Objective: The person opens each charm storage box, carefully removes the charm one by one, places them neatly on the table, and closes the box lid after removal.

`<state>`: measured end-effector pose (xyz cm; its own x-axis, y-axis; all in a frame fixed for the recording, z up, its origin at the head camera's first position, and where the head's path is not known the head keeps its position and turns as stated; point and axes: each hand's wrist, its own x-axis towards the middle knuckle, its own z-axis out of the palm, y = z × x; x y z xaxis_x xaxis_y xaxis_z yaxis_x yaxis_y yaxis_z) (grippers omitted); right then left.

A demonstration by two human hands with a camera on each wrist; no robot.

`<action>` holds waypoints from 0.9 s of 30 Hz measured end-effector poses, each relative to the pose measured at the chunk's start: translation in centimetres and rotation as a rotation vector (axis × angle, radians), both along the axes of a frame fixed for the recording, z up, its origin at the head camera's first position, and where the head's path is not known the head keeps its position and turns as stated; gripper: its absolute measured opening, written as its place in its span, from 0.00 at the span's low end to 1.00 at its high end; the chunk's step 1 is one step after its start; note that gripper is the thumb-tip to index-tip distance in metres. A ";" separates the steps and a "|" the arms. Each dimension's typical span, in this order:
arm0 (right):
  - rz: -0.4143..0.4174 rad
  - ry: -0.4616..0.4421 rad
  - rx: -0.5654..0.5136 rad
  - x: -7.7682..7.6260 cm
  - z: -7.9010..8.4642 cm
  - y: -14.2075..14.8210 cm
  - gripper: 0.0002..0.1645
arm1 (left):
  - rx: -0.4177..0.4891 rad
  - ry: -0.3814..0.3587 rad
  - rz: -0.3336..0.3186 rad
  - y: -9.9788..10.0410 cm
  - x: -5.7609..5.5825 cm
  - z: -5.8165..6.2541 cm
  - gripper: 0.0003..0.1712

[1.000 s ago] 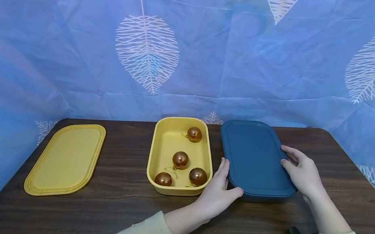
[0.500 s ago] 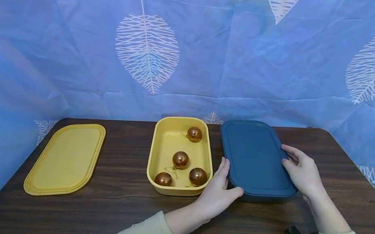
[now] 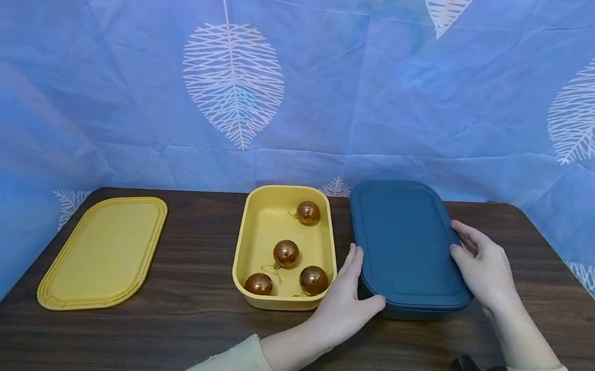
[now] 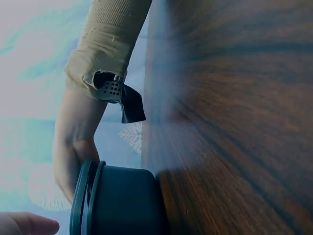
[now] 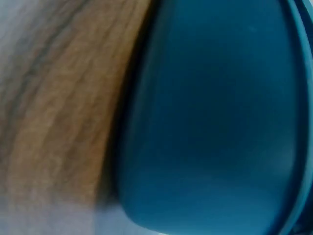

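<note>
A dark blue lid (image 3: 411,242) lies over a blue box (image 3: 417,315) in the head view. Its far end sits raised, and a narrow gap between lid and box (image 4: 129,200) shows in the left wrist view. My right hand (image 3: 486,267) pinches the lid's right edge with thumb and fingers. Along the left side rests my left hand (image 3: 345,303), fingers straight, thumb stretched out by the near left corner. The right wrist view is filled by the blurred wall of the box (image 5: 210,117). What the box contains is hidden.
Left of the blue box stands an open yellow box (image 3: 245,235) with several shiny brown ball ornaments (image 3: 286,253). A yellow lid (image 3: 106,252) lies flat at the left of the wooden table (image 3: 182,323). A blue leaf-patterned cloth (image 3: 313,84) hangs behind.
The far end of the blue lid has risen, and my right hand has moved slightly up with it. My left hand has barely shifted. The yellow box and ornaments are unchanged.
</note>
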<state>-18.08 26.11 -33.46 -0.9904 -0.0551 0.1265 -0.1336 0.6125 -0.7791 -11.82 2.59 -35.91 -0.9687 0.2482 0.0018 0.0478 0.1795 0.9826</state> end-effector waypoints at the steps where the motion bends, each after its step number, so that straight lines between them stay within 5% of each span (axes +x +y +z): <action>1: -0.008 0.001 -0.003 0.1 0.2 0.0 0.31 | 0.004 0.005 0.002 0.0 0.0 0.0 0.48; 8: -0.021 0.016 -0.210 0.5 0.8 -0.1 0.35 | 0.087 0.049 -0.003 -0.6 0.0 -0.1 0.46; 16: 0.094 -0.055 -0.828 0.5 0.9 -0.2 0.34 | 0.157 0.080 -0.004 -1.5 0.5 0.3 0.47; 27: 0.271 -0.135 -1.009 0.6 1.1 -1.2 0.39 | 0.194 0.133 -0.004 -3.4 0.9 1.3 0.48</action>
